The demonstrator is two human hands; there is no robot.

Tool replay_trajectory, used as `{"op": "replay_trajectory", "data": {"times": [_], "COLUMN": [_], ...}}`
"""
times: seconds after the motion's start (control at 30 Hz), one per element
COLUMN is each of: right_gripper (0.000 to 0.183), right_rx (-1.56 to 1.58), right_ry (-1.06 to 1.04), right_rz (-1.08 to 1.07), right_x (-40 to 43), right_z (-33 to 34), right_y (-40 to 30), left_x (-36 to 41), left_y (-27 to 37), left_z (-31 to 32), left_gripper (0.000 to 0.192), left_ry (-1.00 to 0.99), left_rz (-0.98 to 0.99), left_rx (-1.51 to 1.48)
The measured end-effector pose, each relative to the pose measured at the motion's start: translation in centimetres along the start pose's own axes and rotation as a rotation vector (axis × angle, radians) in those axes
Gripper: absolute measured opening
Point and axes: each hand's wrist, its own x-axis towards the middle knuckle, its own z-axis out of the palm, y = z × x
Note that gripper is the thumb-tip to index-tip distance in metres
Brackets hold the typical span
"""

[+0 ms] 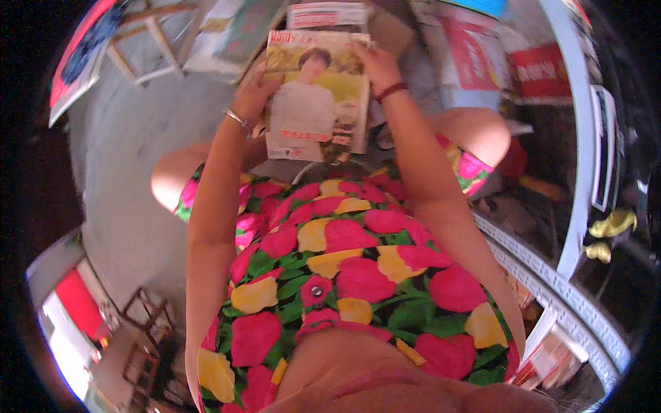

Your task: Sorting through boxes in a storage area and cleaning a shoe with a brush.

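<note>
A magazine (302, 111) with a person in a white top on its cover is upright in front of me, above my lap. Page edges show along its right side, so it may be a stack; I cannot tell. My left hand (258, 93) grips its left edge, thumb across the cover. Around the upper right corner my right hand (379, 64) is closed, its thumb on the front. Just beyond the top edge lies another printed booklet or paper (326, 15), on or against a brown cardboard surface (395, 31). The fingers behind the magazine are hidden.
Red-and-white printed cartons (472, 57) stand at the far right, near a pale metal shelf post (581, 144). Perforated metal rails (547, 258) run by my right elbow. A wooden stool frame (150, 46) stands far left on the concrete floor (124, 155); dark frames (147, 315) stand behind left.
</note>
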Motion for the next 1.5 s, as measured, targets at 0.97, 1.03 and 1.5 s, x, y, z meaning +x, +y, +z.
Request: {"op": "replay_trajectory", "data": {"times": [0.97,1.03,1.5], "right_gripper": [0.045,0.045,0.065], "right_rx": [-0.715,-0.594,-0.668], "right_ry": [0.287,0.311,0.163], "right_rz": [-0.186,-0.143,-0.210], "right_x": [-2.2,-1.9,-2.9], "right_z": [0.4,0.2,1.9], "right_y": [4.8,5.7,2.9], "left_x": [5.0,3.3,4.1], "left_y": [-7.0,-4.0,-4.6], "left_z": [-0.7,2.1,-1.9], "left_gripper": [0.056,0.054,0.045], "left_ry": [0.407,0.381,0.565], "left_rz": [-0.181,-0.188,0.375], "left_rx": [0.476,0.410,0.570]}}
